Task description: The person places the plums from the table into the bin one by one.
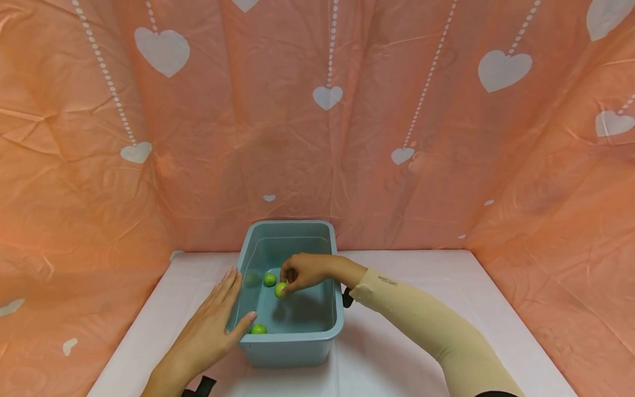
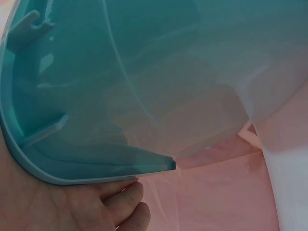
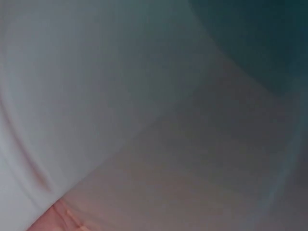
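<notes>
A blue-grey plastic bin (image 1: 285, 350) stands upright on the table. Inside it, my right hand (image 1: 308, 268) pinches a lime (image 1: 280, 290) between thumb and fingers, just over the bottom. Another lime (image 1: 270, 279) lies close by to the left, and a third lime (image 1: 258, 329) sits in the near left corner. My left hand (image 1: 210, 320) rests along the bin's left rim, fingers straight and thumb over the near corner. The left wrist view shows this hand (image 2: 72, 207) against the rim. In the right wrist view only a blurred bin wall (image 3: 260, 43) appears; no hand shows there.
The bin stands on a white-covered table (image 1: 412, 331), near its back edge. Orange sheeting (image 1: 278, 143) with white hearts encloses the back and both sides. A beige sleeve (image 1: 426, 314) covers the right forearm, which crosses the bin's right rim.
</notes>
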`<move>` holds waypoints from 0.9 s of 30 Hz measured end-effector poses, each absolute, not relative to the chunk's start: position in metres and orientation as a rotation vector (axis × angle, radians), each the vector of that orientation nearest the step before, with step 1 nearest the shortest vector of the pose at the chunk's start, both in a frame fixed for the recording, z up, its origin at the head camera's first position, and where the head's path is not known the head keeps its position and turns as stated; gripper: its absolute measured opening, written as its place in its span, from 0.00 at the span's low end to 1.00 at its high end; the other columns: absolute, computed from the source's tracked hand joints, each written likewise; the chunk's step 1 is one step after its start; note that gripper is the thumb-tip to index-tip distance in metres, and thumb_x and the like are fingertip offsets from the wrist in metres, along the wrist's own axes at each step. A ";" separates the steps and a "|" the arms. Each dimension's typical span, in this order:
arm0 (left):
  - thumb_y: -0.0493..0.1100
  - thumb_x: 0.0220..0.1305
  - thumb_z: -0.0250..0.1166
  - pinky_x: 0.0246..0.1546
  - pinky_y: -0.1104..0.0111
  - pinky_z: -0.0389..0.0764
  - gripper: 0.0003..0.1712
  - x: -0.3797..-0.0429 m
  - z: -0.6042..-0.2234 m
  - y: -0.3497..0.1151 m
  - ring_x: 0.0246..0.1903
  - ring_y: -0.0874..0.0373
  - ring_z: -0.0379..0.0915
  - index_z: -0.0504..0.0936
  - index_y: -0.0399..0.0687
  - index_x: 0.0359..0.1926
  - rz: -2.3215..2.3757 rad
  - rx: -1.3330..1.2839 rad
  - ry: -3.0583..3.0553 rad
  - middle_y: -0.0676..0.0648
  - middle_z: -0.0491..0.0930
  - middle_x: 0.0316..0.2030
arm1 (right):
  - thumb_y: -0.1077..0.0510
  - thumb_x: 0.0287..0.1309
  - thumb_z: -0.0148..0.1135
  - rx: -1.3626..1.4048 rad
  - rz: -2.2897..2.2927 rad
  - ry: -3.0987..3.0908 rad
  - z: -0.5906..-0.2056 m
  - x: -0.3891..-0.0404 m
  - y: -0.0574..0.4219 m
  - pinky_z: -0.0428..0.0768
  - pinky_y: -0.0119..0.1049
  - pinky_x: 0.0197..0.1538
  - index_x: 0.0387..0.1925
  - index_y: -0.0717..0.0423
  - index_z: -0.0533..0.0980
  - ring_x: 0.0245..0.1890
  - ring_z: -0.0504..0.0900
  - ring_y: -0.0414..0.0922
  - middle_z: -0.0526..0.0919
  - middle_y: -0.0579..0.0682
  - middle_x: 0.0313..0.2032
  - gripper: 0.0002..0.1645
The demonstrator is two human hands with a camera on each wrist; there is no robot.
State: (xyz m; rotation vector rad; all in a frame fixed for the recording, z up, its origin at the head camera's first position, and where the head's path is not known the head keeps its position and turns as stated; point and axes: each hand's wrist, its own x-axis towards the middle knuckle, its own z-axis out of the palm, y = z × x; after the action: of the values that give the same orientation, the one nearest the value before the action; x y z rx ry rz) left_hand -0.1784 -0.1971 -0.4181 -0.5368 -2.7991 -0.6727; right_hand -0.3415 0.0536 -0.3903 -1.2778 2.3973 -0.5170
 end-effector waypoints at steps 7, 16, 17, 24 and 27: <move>0.66 0.78 0.60 0.76 0.35 0.60 0.52 -0.179 -0.418 -0.197 0.82 0.33 0.47 0.56 0.35 0.84 -0.679 -0.540 -2.792 0.36 0.49 0.85 | 0.49 0.66 0.77 -1.258 -0.464 2.362 -0.394 -0.343 0.052 0.80 0.26 0.42 0.47 0.53 0.86 0.36 0.81 0.33 0.85 0.40 0.36 0.15; 0.66 0.78 0.61 0.76 0.35 0.60 0.52 -0.178 -0.417 -0.196 0.82 0.33 0.48 0.56 0.34 0.84 -0.673 -0.541 -2.787 0.35 0.50 0.84 | 0.50 0.65 0.79 -1.223 -0.394 2.352 -0.395 -0.342 0.051 0.80 0.26 0.42 0.46 0.53 0.87 0.36 0.81 0.33 0.86 0.41 0.36 0.15; 0.66 0.78 0.61 0.76 0.35 0.60 0.52 -0.178 -0.417 -0.196 0.82 0.34 0.48 0.56 0.34 0.84 -0.673 -0.542 -2.786 0.35 0.50 0.84 | 0.50 0.65 0.79 -1.223 -0.394 2.354 -0.396 -0.343 0.050 0.80 0.26 0.42 0.47 0.54 0.87 0.36 0.82 0.33 0.87 0.41 0.36 0.15; 0.66 0.78 0.60 0.76 0.35 0.59 0.52 -0.179 -0.417 -0.197 0.82 0.34 0.47 0.56 0.35 0.84 -0.682 -0.534 -2.795 0.36 0.49 0.85 | 0.49 0.65 0.78 -1.203 -0.360 2.389 -0.396 -0.342 0.049 0.81 0.27 0.43 0.48 0.55 0.87 0.37 0.82 0.34 0.88 0.43 0.37 0.16; 0.66 0.78 0.60 0.77 0.35 0.59 0.52 -0.178 -0.417 -0.197 0.82 0.34 0.47 0.56 0.35 0.84 -0.687 -0.535 -2.797 0.35 0.50 0.85 | 0.50 0.66 0.77 -1.201 -0.354 2.394 -0.396 -0.341 0.049 0.81 0.27 0.43 0.48 0.55 0.88 0.38 0.82 0.34 0.88 0.44 0.38 0.16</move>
State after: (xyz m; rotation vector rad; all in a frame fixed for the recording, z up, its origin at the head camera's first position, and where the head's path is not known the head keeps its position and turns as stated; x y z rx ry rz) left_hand -0.1783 -0.1972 -0.4168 -0.5349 -2.7971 -0.6865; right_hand -0.3413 0.0489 -0.3955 -1.2008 2.3940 -0.3545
